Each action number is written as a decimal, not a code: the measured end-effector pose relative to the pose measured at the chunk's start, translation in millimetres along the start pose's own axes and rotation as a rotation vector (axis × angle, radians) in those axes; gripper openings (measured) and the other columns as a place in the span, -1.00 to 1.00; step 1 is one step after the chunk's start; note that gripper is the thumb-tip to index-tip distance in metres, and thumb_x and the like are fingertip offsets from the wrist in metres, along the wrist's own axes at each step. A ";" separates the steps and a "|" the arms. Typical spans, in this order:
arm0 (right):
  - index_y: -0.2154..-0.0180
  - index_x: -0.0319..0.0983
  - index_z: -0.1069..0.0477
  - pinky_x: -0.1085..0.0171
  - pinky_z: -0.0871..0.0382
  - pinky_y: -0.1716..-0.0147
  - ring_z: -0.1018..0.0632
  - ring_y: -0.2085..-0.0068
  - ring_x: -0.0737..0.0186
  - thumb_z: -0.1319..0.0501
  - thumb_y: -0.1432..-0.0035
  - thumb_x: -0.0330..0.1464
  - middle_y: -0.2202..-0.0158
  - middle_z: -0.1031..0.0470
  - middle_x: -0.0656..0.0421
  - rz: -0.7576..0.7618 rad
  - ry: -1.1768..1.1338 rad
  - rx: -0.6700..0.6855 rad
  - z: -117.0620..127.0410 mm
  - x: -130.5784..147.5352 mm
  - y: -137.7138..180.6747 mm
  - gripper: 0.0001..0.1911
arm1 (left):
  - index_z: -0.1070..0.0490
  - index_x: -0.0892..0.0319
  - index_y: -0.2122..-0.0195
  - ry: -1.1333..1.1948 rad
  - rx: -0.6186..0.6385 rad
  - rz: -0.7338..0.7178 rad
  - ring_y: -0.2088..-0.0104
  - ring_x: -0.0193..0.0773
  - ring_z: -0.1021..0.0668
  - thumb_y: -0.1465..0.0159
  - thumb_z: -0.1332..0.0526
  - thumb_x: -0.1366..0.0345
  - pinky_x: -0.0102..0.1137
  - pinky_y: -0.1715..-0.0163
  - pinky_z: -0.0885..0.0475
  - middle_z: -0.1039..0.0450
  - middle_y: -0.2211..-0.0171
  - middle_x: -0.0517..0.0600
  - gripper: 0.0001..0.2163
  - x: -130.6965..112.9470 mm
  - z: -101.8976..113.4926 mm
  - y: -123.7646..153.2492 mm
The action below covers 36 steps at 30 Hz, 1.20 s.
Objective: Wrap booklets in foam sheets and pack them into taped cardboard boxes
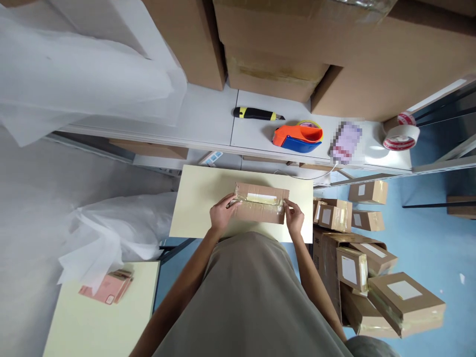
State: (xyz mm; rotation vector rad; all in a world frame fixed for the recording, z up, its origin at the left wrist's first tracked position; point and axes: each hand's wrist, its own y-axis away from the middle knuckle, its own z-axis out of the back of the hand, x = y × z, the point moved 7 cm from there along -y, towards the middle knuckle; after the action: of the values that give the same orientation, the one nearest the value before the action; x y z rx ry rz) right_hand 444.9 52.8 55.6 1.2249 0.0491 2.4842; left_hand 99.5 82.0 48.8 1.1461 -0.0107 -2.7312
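Observation:
A small flat cardboard box (256, 212) lies on the cream table (201, 188) right in front of my body. Shiny clear tape and a white strip run along its middle seam. My left hand (221, 213) grips the box's left end, fingers closed at the taped seam. At the opposite end, my right hand (294, 217) pinches the edge near the tape. On the shelf beyond the table lie a black and yellow utility knife (256, 114) and an orange and blue tape dispenser (298, 137).
Large cartons (275, 74) stand along the back of the white shelf (208, 109). A blurred-out phone (346, 141) with a cable and tape rolls (401, 137) sit to the right. Several labelled parcels (407, 297) are piled at right. White foam sheeting (111, 223) and pink packs (106, 287) are at left.

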 end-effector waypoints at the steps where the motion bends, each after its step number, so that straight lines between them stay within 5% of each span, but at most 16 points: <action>1: -0.08 -0.25 -0.66 0.20 -0.55 0.17 -0.67 0.24 0.13 -0.09 -0.48 0.08 -0.09 -0.71 -0.10 -0.021 -0.065 -0.027 -2.4 -4.0 -0.2 -0.38 | -0.73 -0.08 0.01 0.016 -0.013 0.021 0.16 -0.13 -0.77 -0.39 -0.45 0.15 -0.30 0.08 -0.64 -0.74 -0.08 -0.06 -0.83 1.1 0.3 -1.3; 7: -0.10 -0.26 -0.51 0.22 -0.53 0.24 -0.64 0.23 0.12 -0.14 -0.38 0.20 0.10 -0.70 -0.06 -0.084 -0.157 -0.132 -10.9 -18.5 3.6 -0.31 | -0.71 0.05 0.18 0.085 -0.102 0.077 0.43 -0.31 -0.60 -0.41 -0.39 0.09 -0.38 0.22 -0.53 -0.76 0.08 0.01 -0.82 2.9 -1.8 -9.7; 14: -0.04 -0.26 -0.51 0.19 -0.56 0.22 -0.70 0.18 0.04 -0.07 -0.39 0.26 0.11 -0.72 -0.08 -0.048 -0.085 -0.093 -5.5 -16.4 2.4 -0.27 | -0.67 0.12 0.21 0.236 -0.156 0.166 0.42 -0.32 -0.55 -0.42 -0.33 0.06 -0.43 0.31 -0.48 -0.71 0.18 0.03 -0.75 7.4 -9.0 -8.4; 20: -0.40 -0.25 -0.34 0.16 -0.55 0.22 -0.74 0.21 0.01 -0.10 -0.52 -0.07 0.06 -0.74 -0.06 -0.011 0.225 0.103 -1.1 -1.5 -12.0 -0.40 | -0.66 0.08 0.21 0.074 -0.082 0.005 0.32 -0.19 -0.61 -0.41 -0.34 0.21 -0.31 0.14 -0.55 -0.69 0.16 0.06 -0.88 -6.0 1.1 -15.0; 22: -0.41 -0.20 -0.35 0.14 -0.55 0.16 -0.74 0.17 -0.02 -0.13 -0.52 -0.22 0.07 -0.74 -0.05 0.022 0.381 0.141 4.5 19.2 -21.3 -0.46 | -0.67 0.05 0.21 -0.030 -0.046 -0.115 0.12 -0.05 -0.65 -0.43 -0.30 0.29 -0.20 -0.03 -0.56 -0.68 0.09 0.10 -0.87 -24.9 4.5 -21.3; 25: -0.39 -0.20 -0.40 0.03 -0.53 -0.07 -0.69 -0.04 -0.10 -0.08 -0.55 -0.27 -0.08 -0.67 -0.13 0.255 0.468 -0.005 29.9 84.7 -41.8 -0.51 | -0.68 0.04 0.17 -0.080 -0.058 -0.279 -0.10 0.07 -0.61 -0.46 -0.22 0.35 -0.05 -0.21 -0.51 -0.66 -0.04 0.14 -0.79 -71.0 13.3 -36.4; 30: -0.48 -0.29 -0.22 -0.20 -0.26 -0.39 -0.39 -0.39 -0.24 -0.06 -0.57 -0.21 -0.37 -0.41 -0.25 0.641 0.482 -0.255 75.5 202.1 -93.2 -0.41 | -0.69 0.06 -0.02 0.043 -0.099 -0.476 -0.14 0.01 -0.61 -0.52 -0.15 0.34 -0.03 -0.29 -0.49 -0.64 -0.10 0.12 -0.72 -178.3 34.4 -69.4; 33: -0.41 -0.42 -0.26 -0.27 -0.22 -0.39 -0.44 -0.31 -0.31 -0.16 -0.51 -0.22 -0.26 -0.49 -0.32 0.679 0.593 -0.199 74.0 234.0 -136.6 -0.40 | -0.65 0.05 -0.13 0.123 -0.110 -0.520 -0.17 0.04 -0.60 -0.51 -0.18 0.29 0.01 -0.28 -0.50 -0.65 -0.09 0.13 -0.71 -227.2 43.9 -80.7; 36: -0.31 -0.43 -0.34 -0.26 -0.26 -0.36 -0.54 -0.22 -0.30 -0.24 -0.45 -0.27 -0.13 -0.60 -0.31 0.659 0.675 -0.131 64.9 244.3 -166.3 -0.47 | -0.63 0.02 -0.17 0.199 -0.137 -0.507 -0.14 0.08 -0.63 -0.49 -0.23 0.25 0.05 -0.24 -0.52 -0.67 -0.07 0.15 -0.71 -248.4 49.3 -79.7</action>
State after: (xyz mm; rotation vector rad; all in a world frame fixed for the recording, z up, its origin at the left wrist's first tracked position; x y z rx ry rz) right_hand 411.3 282.4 249.7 0.3134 -0.3942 3.2909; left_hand 222.3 199.0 253.2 1.5478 0.5573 -2.9481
